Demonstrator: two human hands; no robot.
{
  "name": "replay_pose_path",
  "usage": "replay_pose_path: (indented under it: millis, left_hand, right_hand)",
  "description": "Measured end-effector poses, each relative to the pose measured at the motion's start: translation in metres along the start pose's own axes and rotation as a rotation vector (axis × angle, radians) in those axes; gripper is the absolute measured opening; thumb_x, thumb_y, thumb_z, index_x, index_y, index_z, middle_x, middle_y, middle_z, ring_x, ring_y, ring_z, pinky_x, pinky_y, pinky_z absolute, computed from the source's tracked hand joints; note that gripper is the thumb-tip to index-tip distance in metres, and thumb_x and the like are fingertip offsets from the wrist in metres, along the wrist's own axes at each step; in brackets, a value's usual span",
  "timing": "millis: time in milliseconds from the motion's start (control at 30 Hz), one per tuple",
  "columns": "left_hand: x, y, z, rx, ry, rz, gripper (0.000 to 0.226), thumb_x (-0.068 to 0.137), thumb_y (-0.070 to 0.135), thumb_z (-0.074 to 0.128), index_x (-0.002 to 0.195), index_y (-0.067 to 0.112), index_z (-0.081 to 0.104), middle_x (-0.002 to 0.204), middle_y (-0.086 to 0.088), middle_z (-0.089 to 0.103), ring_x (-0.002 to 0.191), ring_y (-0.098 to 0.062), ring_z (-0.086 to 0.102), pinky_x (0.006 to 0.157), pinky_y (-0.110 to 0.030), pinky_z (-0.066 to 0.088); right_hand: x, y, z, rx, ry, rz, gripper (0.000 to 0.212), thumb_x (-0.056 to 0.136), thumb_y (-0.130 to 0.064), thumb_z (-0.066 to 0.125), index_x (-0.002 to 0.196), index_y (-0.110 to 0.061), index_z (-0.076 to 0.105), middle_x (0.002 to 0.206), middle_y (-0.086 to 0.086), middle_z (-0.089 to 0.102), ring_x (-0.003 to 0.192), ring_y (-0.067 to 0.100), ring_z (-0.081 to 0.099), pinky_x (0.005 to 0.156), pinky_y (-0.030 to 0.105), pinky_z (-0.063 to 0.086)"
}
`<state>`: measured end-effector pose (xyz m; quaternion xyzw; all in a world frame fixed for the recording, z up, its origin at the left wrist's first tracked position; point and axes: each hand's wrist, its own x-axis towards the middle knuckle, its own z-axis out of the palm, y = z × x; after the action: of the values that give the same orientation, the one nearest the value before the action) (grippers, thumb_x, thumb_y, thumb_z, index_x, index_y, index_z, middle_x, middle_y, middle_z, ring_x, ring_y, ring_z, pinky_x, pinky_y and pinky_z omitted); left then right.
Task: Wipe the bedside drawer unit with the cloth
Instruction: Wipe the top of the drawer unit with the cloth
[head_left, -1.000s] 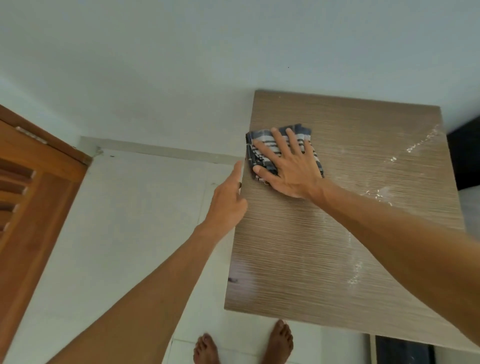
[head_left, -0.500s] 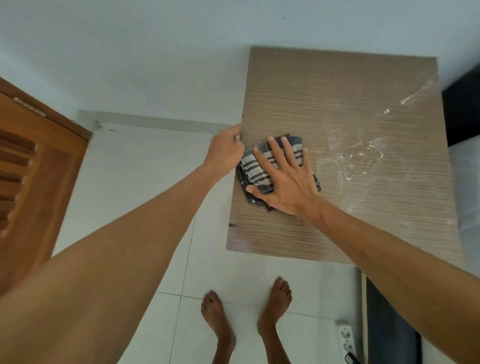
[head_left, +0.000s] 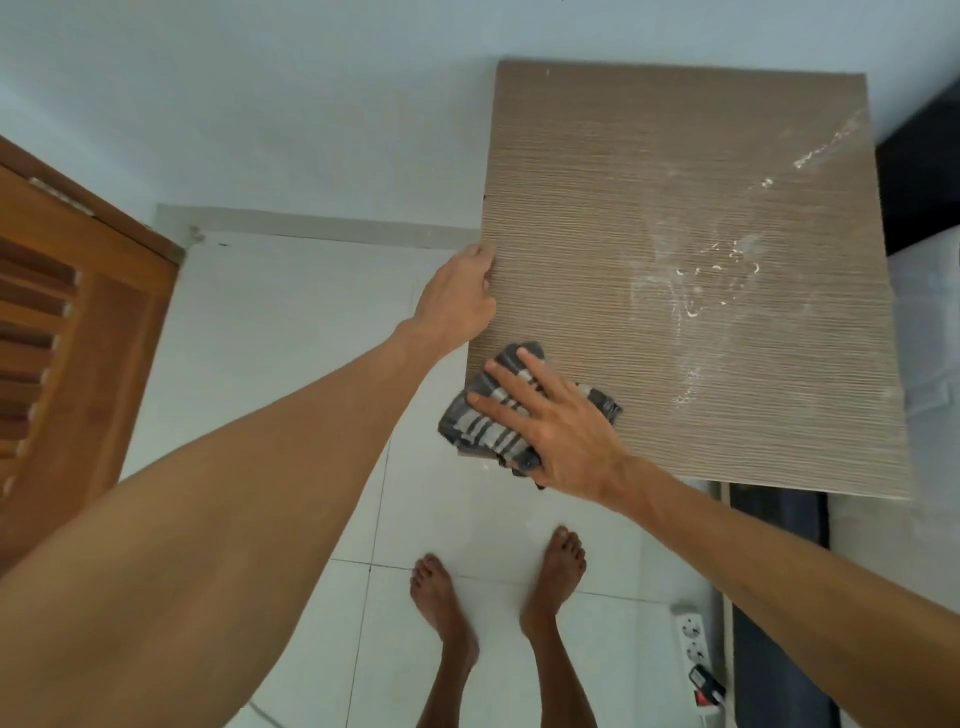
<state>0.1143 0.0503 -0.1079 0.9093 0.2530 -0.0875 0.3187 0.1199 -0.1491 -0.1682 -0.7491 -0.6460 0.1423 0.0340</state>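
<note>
White floor tiles (head_left: 291, 364) below, I'm over the drawer unit (head_left: 675, 208). Right hand (head_left: 561, 436), grip flat and spread, presses the striped cloth (head_left: 483, 431) beneath it at the near-left corner. Left hand (head_left: 460, 304), just beyond, curls onto the side edge.

A bedside drawer unit (head_left: 675, 234) is showing a top of pale brown wood-look laminate, finely ribbed with horizontal grain and faintly glossy, with whitish dusty smears dulling its right half. At its near-left corner, a soft woven cloth (head_left: 480, 423), grey with pale stripes, is lying bunched. Left of the unit, smooth white floor tiles (head_left: 291, 322) are gleaming slightly, and a door (head_left: 67, 312) of varnished orange-brown wood is showing slats.
</note>
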Motion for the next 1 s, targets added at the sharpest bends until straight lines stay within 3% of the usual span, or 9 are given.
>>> replay_pose_path:
  millis: [133,233,333,433,567,733,833,933,1000]
  left_hand:
    - [-0.002,0.003,0.005,0.135,-0.032,0.040,0.044,0.094,-0.001,0.041,0.138,0.002,0.042,0.142,-0.015,0.042,0.123,-0.031,0.042,0.097,-0.048,0.044]
    - [0.002,0.005,0.009,0.202,-0.063,0.065,0.047,0.098,0.007,0.044,0.144,0.001,0.035,0.155,-0.016,0.027,0.138,-0.032,0.029,0.105,-0.047,0.040]
    - [0.012,0.012,0.012,0.236,-0.079,0.070,0.053,0.099,0.017,0.047,0.149,0.005,0.030,0.160,-0.011,0.019,0.147,-0.028,0.017,0.114,-0.042,0.032]
    - [0.030,0.021,0.012,0.264,-0.085,0.064,0.061,0.098,0.025,0.051,0.151,0.008,0.025,0.162,-0.010,0.013,0.150,-0.028,0.010,0.116,-0.042,0.026]
    - [0.051,0.034,0.013,0.271,-0.163,-0.010,0.076,0.094,0.034,0.058,0.155,0.017,0.016,0.165,-0.007,0.000,0.151,-0.026,0.002,0.117,-0.043,0.022]
    - [0.068,0.044,0.018,0.295,-0.197,-0.057,0.088,0.091,0.034,0.064,0.157,0.019,0.007,0.164,-0.007,-0.010,0.151,-0.027,-0.003,0.119,-0.045,0.019]
    - [0.072,0.044,0.020,0.285,-0.199,-0.080,0.092,0.089,0.033,0.066,0.157,0.021,0.005,0.164,-0.006,-0.014,0.151,-0.027,-0.004,0.119,-0.045,0.019]
    - [0.075,0.044,0.019,0.279,-0.200,-0.091,0.096,0.088,0.033,0.068,0.157,0.023,0.003,0.164,-0.004,-0.014,0.151,-0.026,-0.005,0.118,-0.044,0.021]
    - [0.076,0.045,0.019,0.279,-0.207,-0.099,0.096,0.087,0.032,0.069,0.157,0.023,0.002,0.164,-0.004,-0.015,0.151,-0.026,-0.005,0.118,-0.044,0.020]
  right_hand:
    - [-0.021,-0.014,-0.005,-0.016,-0.020,-0.240,0.090,0.062,-0.040,0.087,0.142,-0.025,0.049,0.151,0.009,0.043,0.142,0.032,0.034,0.119,0.051,0.019]
    - [-0.044,-0.011,-0.022,0.020,-0.045,-0.359,0.079,0.062,-0.037,0.088,0.134,-0.028,0.057,0.146,0.004,0.050,0.139,0.026,0.040,0.117,0.044,0.013]
    - [-0.050,0.025,-0.045,0.181,0.058,-0.195,0.080,0.062,-0.026,0.087,0.136,-0.025,0.057,0.147,0.007,0.048,0.137,0.027,0.036,0.113,0.039,0.019]
    - [-0.027,0.084,-0.076,0.315,0.198,0.092,0.078,0.069,-0.012,0.082,0.141,-0.021,0.052,0.151,0.011,0.043,0.138,0.035,0.035,0.110,0.048,0.032]
    - [0.037,0.168,-0.113,0.354,0.328,0.324,0.068,0.076,-0.001,0.073,0.139,-0.017,0.054,0.152,0.016,0.040,0.135,0.037,0.039,0.110,0.051,0.036]
    - [0.117,0.247,-0.138,0.189,0.364,0.406,0.060,0.084,-0.008,0.064,0.142,-0.014,0.050,0.151,0.019,0.038,0.138,0.037,0.034,0.116,0.051,0.027]
    - [0.146,0.274,-0.146,0.103,0.270,0.414,0.061,0.087,-0.012,0.063,0.146,-0.017,0.044,0.155,0.016,0.031,0.143,0.035,0.025,0.117,0.049,0.025]
    - [0.157,0.295,-0.137,-0.022,0.063,0.400,0.069,0.089,-0.043,0.057,0.152,-0.032,0.029,0.162,0.013,0.015,0.148,0.036,0.010,0.115,0.059,0.023]
    - [0.159,0.300,-0.127,-0.073,-0.044,0.447,0.078,0.086,-0.074,0.037,0.153,-0.044,0.012,0.165,0.006,-0.001,0.149,0.039,-0.004,0.114,0.068,0.011]
